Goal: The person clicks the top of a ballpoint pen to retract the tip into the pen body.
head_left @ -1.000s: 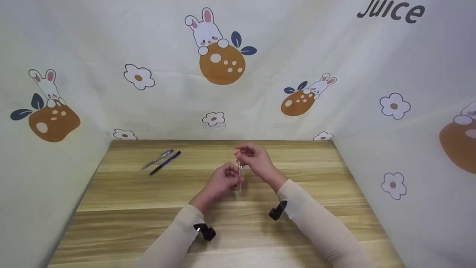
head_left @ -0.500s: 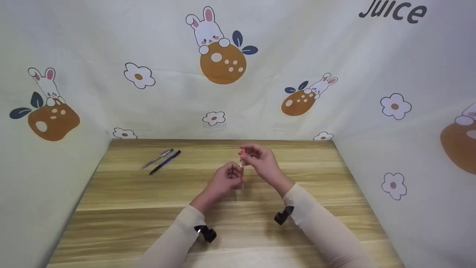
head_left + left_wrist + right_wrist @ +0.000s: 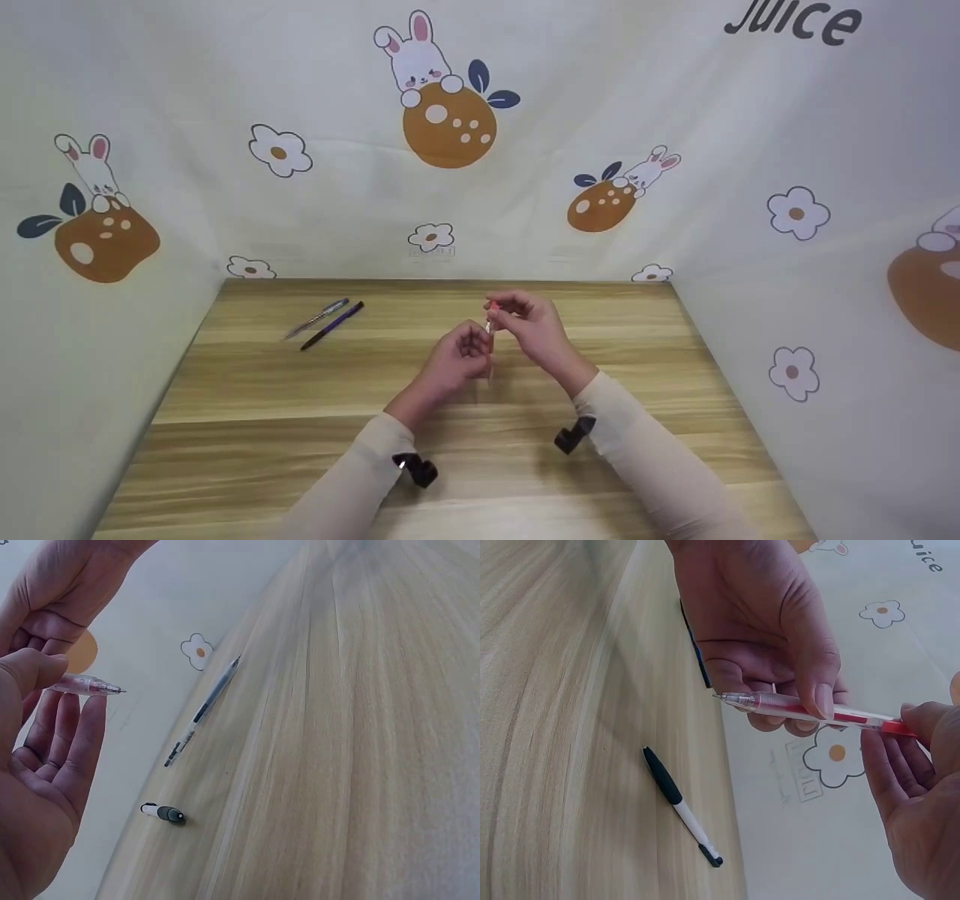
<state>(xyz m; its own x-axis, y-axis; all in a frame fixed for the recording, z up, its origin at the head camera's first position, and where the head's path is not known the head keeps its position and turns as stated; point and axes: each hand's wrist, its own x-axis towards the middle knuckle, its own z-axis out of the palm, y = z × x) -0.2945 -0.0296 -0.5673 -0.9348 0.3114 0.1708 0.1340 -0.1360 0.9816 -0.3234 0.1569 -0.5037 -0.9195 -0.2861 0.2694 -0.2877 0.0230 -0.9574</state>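
A clear pen with red parts (image 3: 490,345) is held between both hands above the table. My left hand (image 3: 454,354) grips its barrel near the lower part, thumb pressed along it. Its metal tip and clear cone (image 3: 101,688) stick out past the left fingers in the left wrist view. My right hand (image 3: 536,326) pinches the red end of the pen between thumb and fingers. In the right wrist view the red insides show through the pen's barrel (image 3: 851,717), and the tip points left.
On the wooden table (image 3: 600,480), a clear pen (image 3: 319,318) and a dark blue pen (image 3: 332,326) lie side by side at the back left. A white pen with a dark grip (image 3: 679,802) shows in the right wrist view. Patterned cloth (image 3: 337,202) surrounds the table.
Both hands and the pen have shifted slightly to the right, the right hand a bit more. Their hold on the pen looks the same. The pens on the table stay put.
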